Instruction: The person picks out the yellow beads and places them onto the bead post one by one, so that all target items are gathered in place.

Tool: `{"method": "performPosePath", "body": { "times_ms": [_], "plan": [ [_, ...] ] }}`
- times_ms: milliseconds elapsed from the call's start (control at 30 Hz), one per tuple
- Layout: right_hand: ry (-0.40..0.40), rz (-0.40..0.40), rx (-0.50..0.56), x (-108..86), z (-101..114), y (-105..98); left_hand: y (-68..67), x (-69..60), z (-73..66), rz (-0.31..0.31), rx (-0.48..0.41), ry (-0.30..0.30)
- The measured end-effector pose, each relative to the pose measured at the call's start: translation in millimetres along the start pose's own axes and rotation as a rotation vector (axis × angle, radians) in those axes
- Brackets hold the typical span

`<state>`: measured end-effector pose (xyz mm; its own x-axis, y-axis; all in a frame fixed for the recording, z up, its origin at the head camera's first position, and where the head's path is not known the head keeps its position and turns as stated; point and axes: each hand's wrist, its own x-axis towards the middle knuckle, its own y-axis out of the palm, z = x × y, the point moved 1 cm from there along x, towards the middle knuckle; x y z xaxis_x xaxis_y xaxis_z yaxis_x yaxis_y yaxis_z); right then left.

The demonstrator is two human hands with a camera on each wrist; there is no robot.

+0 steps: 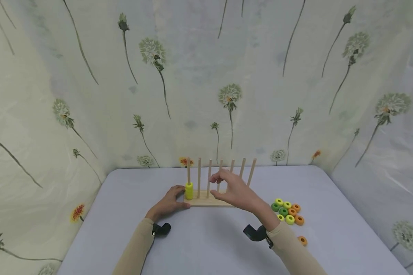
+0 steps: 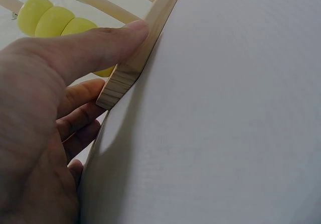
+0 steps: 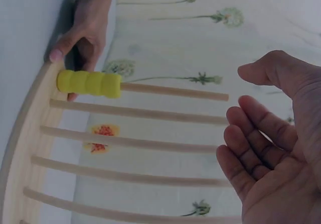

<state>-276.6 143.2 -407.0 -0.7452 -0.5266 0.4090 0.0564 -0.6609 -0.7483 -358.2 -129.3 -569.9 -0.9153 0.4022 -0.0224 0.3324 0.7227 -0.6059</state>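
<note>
A wooden peg stand with several upright pegs stands on the table. Yellow beads are stacked on its leftmost peg; the right wrist view shows the same yellow stack at the peg's foot. My left hand grips the left end of the base. In the left wrist view its thumb presses the front of the wooden base, with fingers behind the end. My right hand is raised in front of the middle pegs, holding nothing, its thumb and loosely bent fingers apart.
To the right lie several loose green, yellow and orange rings close together. A single orange ring lies nearer, beside the right forearm. Behind the white table hangs a flower-patterned cloth, which also runs along both sides.
</note>
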Motion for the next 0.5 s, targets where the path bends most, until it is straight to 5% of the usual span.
{"method": "performPosePath", "body": {
  "times_ms": [500],
  "plan": [
    [0.184,-0.011,-0.007,-81.6,-50.0,6.0,0.6,-1.2,-0.6,-0.009,0.008,0.013]
  ]
}}
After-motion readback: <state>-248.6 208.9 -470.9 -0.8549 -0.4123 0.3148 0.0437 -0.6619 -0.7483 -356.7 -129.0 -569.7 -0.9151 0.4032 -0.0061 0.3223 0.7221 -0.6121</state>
